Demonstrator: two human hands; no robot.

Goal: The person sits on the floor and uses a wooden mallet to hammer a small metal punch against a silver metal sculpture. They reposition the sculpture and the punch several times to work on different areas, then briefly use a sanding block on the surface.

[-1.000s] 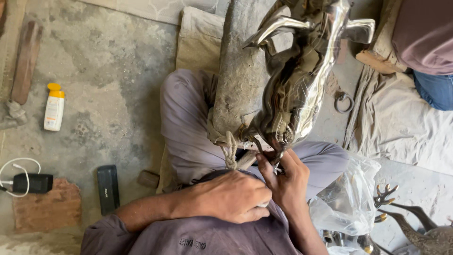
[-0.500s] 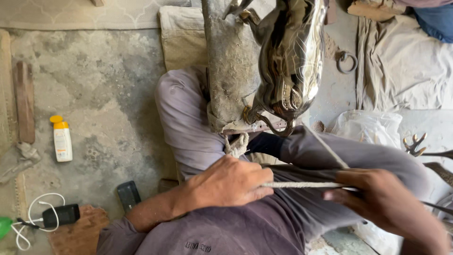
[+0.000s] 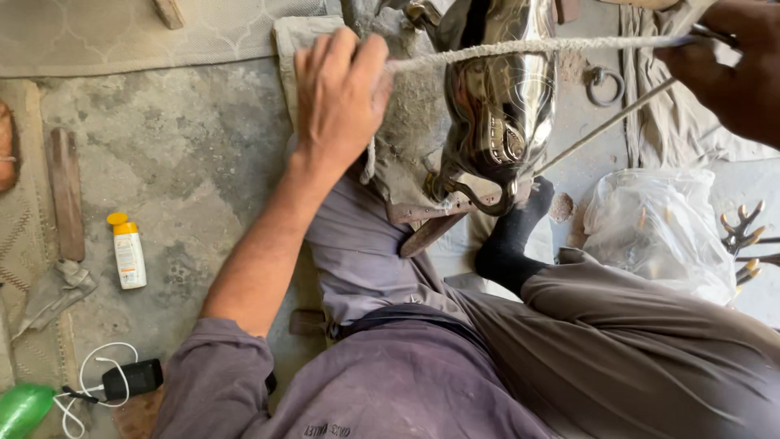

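Left hand raised, far-centre, forearm running up from the near-left sleeve. Fingers curled tight around a pale twisted rope, knuckles up, thumb side toward the metal piece.

Rope runs taut from that fist rightward across the top of the frame to the right hand at the far-right corner. Right hand is partly cut by the frame edge and in shadow; the rope ends at it, but can't tell how the fingers sit on it. A thin rod or second line slants down-left from the same hand toward the metal piece.

Rope passes just over a shiny cast metal figure, upright-ish, resting against a dusty grey wrap on the person's lap. Black-socked foot touches the figure's near end.

Room: bare concrete floor left of the forearm is open. Right side tight: clear plastic bag near the knee, metal antler-like parts at its right edge, beige cloth beyond. Iron ring on the floor just right of the figure.

Packages, left side:
- small white bottle, orange-yellow cap, lying on concrete, label too small to tell
- black charger with white cable, near-left
- green plastic item, near-left corner, cut by the edge
- wooden strip left of the bottle, upright in frame
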